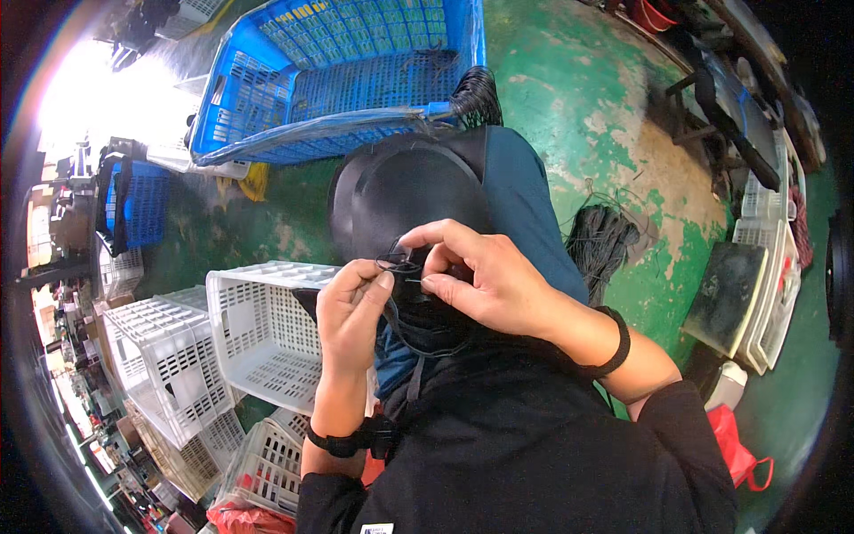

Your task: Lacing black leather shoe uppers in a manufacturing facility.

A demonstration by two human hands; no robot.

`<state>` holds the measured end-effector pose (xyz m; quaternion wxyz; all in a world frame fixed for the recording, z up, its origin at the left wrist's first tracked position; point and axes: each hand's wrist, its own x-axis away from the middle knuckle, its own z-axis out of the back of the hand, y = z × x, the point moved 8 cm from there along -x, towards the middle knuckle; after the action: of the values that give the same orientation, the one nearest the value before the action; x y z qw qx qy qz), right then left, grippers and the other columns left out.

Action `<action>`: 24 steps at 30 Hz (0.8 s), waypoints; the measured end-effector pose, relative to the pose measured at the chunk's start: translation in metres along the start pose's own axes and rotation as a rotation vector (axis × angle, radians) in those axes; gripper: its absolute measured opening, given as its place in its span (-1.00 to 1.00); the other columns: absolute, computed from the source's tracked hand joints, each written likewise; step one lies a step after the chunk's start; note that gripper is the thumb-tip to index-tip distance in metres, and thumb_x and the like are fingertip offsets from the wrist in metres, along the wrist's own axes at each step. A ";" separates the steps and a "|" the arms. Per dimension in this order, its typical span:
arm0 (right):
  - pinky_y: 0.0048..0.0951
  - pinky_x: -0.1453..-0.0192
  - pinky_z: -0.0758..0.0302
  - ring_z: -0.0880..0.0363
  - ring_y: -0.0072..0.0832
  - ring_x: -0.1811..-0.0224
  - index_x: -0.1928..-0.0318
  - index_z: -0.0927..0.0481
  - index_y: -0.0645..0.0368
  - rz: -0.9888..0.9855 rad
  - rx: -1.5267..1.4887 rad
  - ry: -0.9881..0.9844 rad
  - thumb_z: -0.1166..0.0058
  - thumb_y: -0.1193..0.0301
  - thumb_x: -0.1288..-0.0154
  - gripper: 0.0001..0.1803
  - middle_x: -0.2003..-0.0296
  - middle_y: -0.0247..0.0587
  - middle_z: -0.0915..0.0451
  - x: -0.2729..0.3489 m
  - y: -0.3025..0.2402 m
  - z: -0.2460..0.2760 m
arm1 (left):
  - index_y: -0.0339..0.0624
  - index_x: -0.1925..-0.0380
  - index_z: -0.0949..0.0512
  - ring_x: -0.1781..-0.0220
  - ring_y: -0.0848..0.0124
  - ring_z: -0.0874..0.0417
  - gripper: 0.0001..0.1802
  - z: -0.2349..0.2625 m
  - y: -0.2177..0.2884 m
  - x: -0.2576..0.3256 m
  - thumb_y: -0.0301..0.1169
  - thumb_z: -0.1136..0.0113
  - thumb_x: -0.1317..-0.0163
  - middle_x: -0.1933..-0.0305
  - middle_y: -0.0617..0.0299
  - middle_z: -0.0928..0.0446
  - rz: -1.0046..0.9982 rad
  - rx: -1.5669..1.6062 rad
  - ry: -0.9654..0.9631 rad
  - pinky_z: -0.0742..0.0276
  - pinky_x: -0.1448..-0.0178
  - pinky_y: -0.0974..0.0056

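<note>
Thin black cord [398, 262], looped and tangled, runs between my two hands above my lap. My left hand [351, 311] pinches one part of it between thumb and fingertips. From the right, my right hand [489, 274] grips another part, its thumb and fingers bent together. More dark strands [427, 343] hang below the hands against my black clothing, hard to tell apart from it. Just beyond my fingers lies a smooth, rounded black thing [409, 191] over my lap; its kind is unclear.
A large blue crate [329, 120] stands ahead, with a bundle of black cords [477, 96] over its corner. Another dark cord bundle [603, 236] lies on the green floor [569, 116]. White crates [267, 334] stand at left. A dark board [725, 294] rests at right.
</note>
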<state>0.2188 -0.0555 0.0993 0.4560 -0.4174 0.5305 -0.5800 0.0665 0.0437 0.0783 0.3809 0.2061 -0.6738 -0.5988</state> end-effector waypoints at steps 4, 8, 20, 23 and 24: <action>-0.15 0.21 -0.58 -0.73 -0.12 0.30 -0.28 -0.48 0.12 0.017 0.059 -0.012 -0.24 0.46 -0.39 -0.52 0.35 -0.14 -0.69 -0.002 0.000 -0.003 | -0.40 0.16 -0.66 0.35 0.72 -0.33 -0.89 0.001 -0.004 0.001 -0.54 -0.26 -0.43 0.36 0.49 -0.48 0.025 0.053 0.003 -0.16 0.28 0.52; -0.10 0.21 -0.57 -0.73 -0.08 0.28 -0.27 -0.49 0.10 -0.010 0.138 -0.018 -0.25 0.44 -0.37 -0.52 0.36 -0.12 -0.69 -0.003 0.000 -0.004 | -0.40 0.17 -0.66 0.33 0.70 -0.35 -0.89 0.001 -0.002 0.002 -0.53 -0.26 -0.43 0.35 0.47 -0.49 -0.011 0.065 -0.007 -0.18 0.26 0.52; -0.17 0.12 -0.66 -0.77 -0.07 0.15 -0.17 -0.52 0.11 0.177 0.353 0.128 -0.22 0.56 -0.36 -0.61 0.16 -0.07 -0.75 0.001 -0.016 -0.016 | -0.35 0.15 -0.60 0.24 0.55 -0.50 -0.89 -0.008 0.002 -0.002 -0.68 -0.24 -0.36 0.17 0.25 -0.54 -0.153 -0.278 -0.125 -0.45 0.09 0.44; -0.18 0.10 -0.67 -0.77 -0.09 0.11 -0.22 -0.52 0.09 0.205 0.406 0.115 -0.33 0.51 -0.29 -0.50 0.09 -0.09 -0.73 0.004 -0.022 -0.011 | -0.35 0.18 -0.58 0.23 0.53 -0.51 -0.94 -0.012 0.013 -0.001 -0.67 -0.23 -0.39 0.17 0.25 -0.56 -0.307 -0.286 -0.136 -0.45 0.07 0.44; -0.19 0.10 -0.67 -0.76 -0.11 0.10 -0.25 -0.52 0.08 0.194 0.439 0.107 -0.37 0.48 -0.25 -0.45 0.06 -0.10 -0.72 0.006 -0.023 -0.008 | -0.33 0.18 -0.56 0.21 0.53 -0.52 -0.94 -0.010 0.016 -0.001 -0.65 -0.22 -0.41 0.16 0.25 -0.56 -0.324 -0.285 -0.101 -0.46 0.06 0.43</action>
<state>0.2079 -0.0589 0.1212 0.5608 -0.2243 0.4529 -0.6559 0.0775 0.0412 0.0929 0.2706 0.2254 -0.5588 -0.7508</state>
